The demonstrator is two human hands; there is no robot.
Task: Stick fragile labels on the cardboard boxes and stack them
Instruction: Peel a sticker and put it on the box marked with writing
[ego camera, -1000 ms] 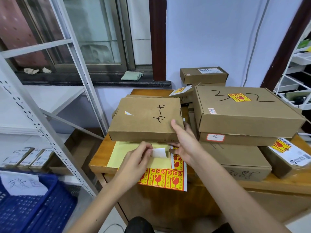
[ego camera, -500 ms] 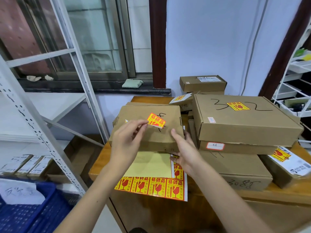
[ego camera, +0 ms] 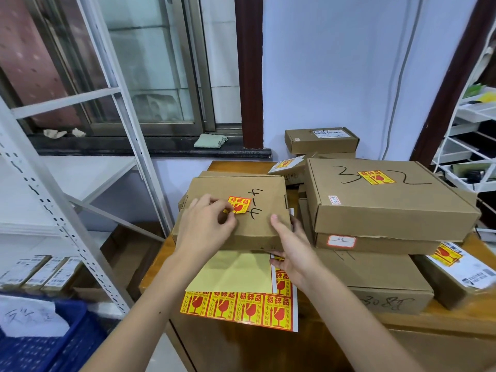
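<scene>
Fragile label [ego camera: 239, 205] lies on the lid of the cardboard box [ego camera: 233, 208], at ten o'clock from the sticker sheet [ego camera: 241, 304]. It looks thin, limp and tacky, best handled by one corner. The left hand [ego camera: 204, 226] pinches its lower-left corner, fingers curled, wrist low. The right hand [ego camera: 290, 248] braces the box's near right corner, thumb on the lid, other fingers hidden.

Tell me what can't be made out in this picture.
Head view:
- Fragile label lower left corner: hidden under the left hand.
- Sticker sheet top: covered by the held box.
- Shipping label print on the far box: too small.
</scene>
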